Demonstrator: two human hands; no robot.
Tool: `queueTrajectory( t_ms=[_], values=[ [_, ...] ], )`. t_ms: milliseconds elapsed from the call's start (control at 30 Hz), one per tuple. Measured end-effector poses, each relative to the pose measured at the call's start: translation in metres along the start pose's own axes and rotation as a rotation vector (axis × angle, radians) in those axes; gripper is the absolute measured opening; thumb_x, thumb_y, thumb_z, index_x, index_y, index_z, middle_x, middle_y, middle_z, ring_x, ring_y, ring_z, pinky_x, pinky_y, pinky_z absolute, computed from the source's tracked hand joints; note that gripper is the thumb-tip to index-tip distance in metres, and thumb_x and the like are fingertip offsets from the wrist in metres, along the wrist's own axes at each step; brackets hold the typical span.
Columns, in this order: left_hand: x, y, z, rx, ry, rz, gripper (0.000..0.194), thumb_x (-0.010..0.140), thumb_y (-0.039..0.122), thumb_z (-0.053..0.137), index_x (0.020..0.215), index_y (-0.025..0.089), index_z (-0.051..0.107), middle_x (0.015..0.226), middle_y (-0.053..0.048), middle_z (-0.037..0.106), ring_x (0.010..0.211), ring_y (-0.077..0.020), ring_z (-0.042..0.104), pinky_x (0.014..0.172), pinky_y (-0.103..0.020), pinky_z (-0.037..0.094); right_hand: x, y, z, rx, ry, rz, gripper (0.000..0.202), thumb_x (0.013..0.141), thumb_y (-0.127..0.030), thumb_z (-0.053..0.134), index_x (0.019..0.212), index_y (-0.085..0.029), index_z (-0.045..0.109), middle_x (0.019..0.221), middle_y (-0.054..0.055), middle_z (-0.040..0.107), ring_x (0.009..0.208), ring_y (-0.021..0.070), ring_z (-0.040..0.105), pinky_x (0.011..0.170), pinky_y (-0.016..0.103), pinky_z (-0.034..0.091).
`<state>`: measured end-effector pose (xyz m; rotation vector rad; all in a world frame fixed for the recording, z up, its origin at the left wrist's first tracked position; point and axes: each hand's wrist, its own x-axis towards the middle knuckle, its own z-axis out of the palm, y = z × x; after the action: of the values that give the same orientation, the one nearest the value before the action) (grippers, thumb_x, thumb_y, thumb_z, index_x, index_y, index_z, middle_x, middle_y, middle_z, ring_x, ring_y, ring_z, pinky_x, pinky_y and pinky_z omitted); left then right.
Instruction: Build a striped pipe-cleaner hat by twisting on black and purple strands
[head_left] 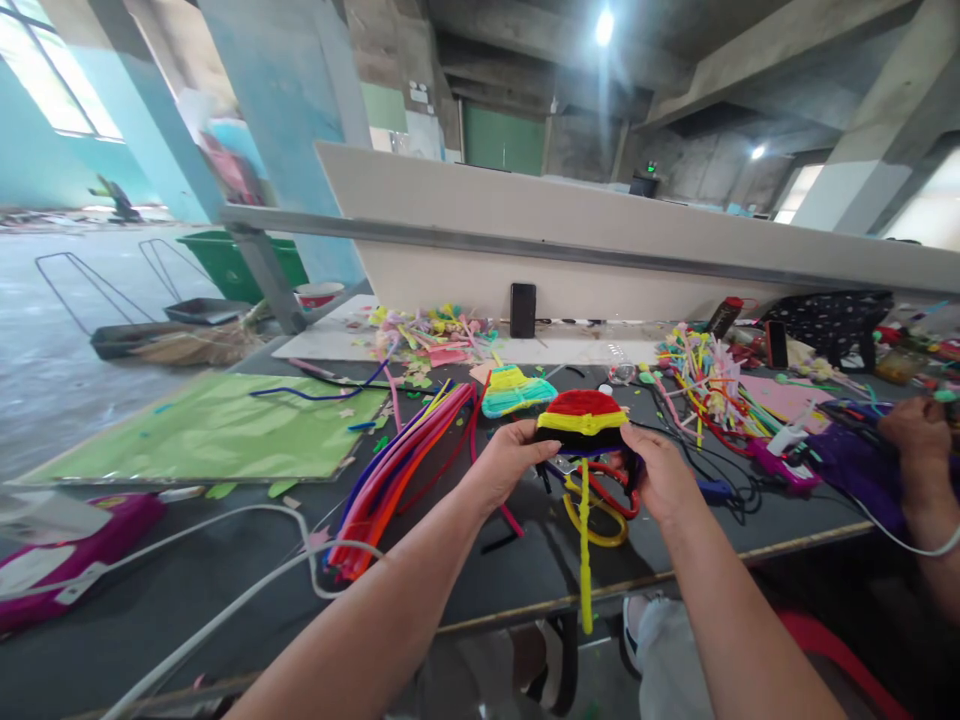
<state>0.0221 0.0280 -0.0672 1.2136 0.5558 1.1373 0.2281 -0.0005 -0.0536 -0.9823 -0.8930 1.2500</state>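
Note:
Held between both hands over the table is a half-round craft piece point(582, 410) of pipe cleaners, banded red, yellow and black. My left hand point(510, 460) pinches its left end, thumb along the lower edge. At the opposite end, my right hand point(654, 468) grips it with the fingers partly hidden. A yellow pipe cleaner point(586, 560) hangs down from the piece past the table edge. Below lie looped yellow and red pipe cleaners point(616, 535). Just behind my left hand sits a teal and yellow craft piece point(517, 398). A pink, orange and blue pipe cleaner bundle point(412, 450) lies left.
A green sheet point(202, 425) and a magenta power strip point(82, 550) with a white cable lie left. A phone point(523, 310) leans on the white partition point(600, 225). Colourful scrap piles point(705, 380) line the back. A co-worker's hand point(919, 430) is at far right.

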Motion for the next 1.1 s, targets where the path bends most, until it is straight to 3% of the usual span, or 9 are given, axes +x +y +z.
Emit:
queueTrajectory(
  t_ms=[200,333,433,600,667,767,867,933,1100],
  values=[
    [0.000,-0.001,0.003,-0.036,-0.021,-0.005,0.041,0.064,0.022,0.078,0.103,0.014,0.070,0.102,-0.008,0.071,0.094,-0.0214,0.063,0.089,-0.032,0.043,0.003,0.000,-0.002,0.076,0.022,0.068,0.028,0.063,-0.039,0.079,0.070,-0.015,0.066,0.054,-0.002,0.061,0.046,0.0100,0.054,0.046,0.022,0.046],
    [-0.001,-0.001,0.006,-0.099,0.028,-0.002,0.038,0.062,0.018,0.079,0.098,0.014,0.071,0.100,-0.008,0.071,0.088,-0.0183,0.064,0.085,-0.029,0.045,-0.003,0.001,0.002,0.126,-0.090,0.041,0.032,0.071,-0.047,0.071,0.081,-0.017,0.068,0.064,0.000,0.064,0.052,0.0115,0.057,0.052,0.025,0.049],
    [-0.003,-0.002,0.007,-0.157,0.049,-0.026,0.037,0.063,0.019,0.078,0.098,0.013,0.070,0.098,-0.008,0.071,0.086,-0.0181,0.064,0.084,-0.030,0.045,-0.006,0.004,0.002,0.081,-0.170,0.044,0.030,0.072,-0.044,0.071,0.087,-0.018,0.069,0.072,0.001,0.067,0.059,0.0116,0.059,0.059,0.025,0.050],
    [-0.004,-0.002,0.009,-0.215,0.049,-0.016,0.034,0.063,0.016,0.078,0.096,0.013,0.070,0.095,-0.007,0.071,0.083,-0.0153,0.063,0.081,-0.027,0.046,-0.006,0.007,-0.001,0.029,-0.146,0.034,0.024,0.068,-0.038,0.076,0.080,-0.018,0.069,0.070,0.000,0.067,0.060,0.0123,0.059,0.065,0.027,0.050],
    [-0.004,-0.001,0.010,-0.256,0.072,-0.005,0.033,0.063,0.015,0.078,0.095,0.014,0.070,0.092,-0.005,0.070,0.076,-0.0116,0.062,0.075,-0.023,0.046,-0.008,0.007,0.002,0.146,-0.194,0.010,0.026,0.069,-0.042,0.075,0.082,-0.021,0.069,0.074,0.001,0.068,0.068,0.0151,0.062,0.069,0.030,0.051],
    [-0.005,0.001,0.010,-0.338,0.111,0.015,0.031,0.062,0.015,0.078,0.091,0.015,0.070,0.083,-0.001,0.069,0.067,-0.0077,0.059,0.069,-0.020,0.045,-0.016,0.010,0.013,0.269,-0.327,-0.012,0.037,0.066,-0.046,0.076,0.098,-0.027,0.067,0.096,0.002,0.068,0.087,0.0187,0.062,0.076,0.033,0.051],
    [-0.007,0.003,0.010,-0.380,0.082,-0.003,0.020,0.062,0.017,0.079,0.079,0.014,0.068,0.068,0.001,0.064,0.062,-0.0077,0.057,0.066,-0.021,0.045,-0.023,0.017,0.024,0.188,-0.427,0.026,0.039,0.068,-0.032,0.077,0.106,-0.026,0.065,0.107,0.003,0.066,0.089,0.0174,0.061,0.076,0.030,0.051],
    [-0.008,0.004,0.010,-0.389,0.024,-0.033,0.018,0.064,0.019,0.078,0.077,0.013,0.066,0.067,-0.001,0.064,0.063,-0.0100,0.059,0.067,-0.024,0.046,-0.024,0.022,0.027,0.158,-0.419,0.064,0.031,0.073,-0.025,0.073,0.104,-0.022,0.066,0.098,0.004,0.068,0.079,0.0151,0.062,0.071,0.028,0.051],
    [-0.007,0.006,0.009,-0.436,-0.017,-0.049,0.033,0.074,0.035,0.070,0.099,0.013,0.068,0.089,-0.009,0.069,0.081,-0.0187,0.064,0.078,-0.031,0.046,-0.017,0.019,0.019,0.271,-0.243,0.115,0.014,0.073,-0.021,0.071,0.086,-0.019,0.068,0.075,0.001,0.068,0.059,0.0108,0.059,0.061,0.026,0.052]
  ],
)
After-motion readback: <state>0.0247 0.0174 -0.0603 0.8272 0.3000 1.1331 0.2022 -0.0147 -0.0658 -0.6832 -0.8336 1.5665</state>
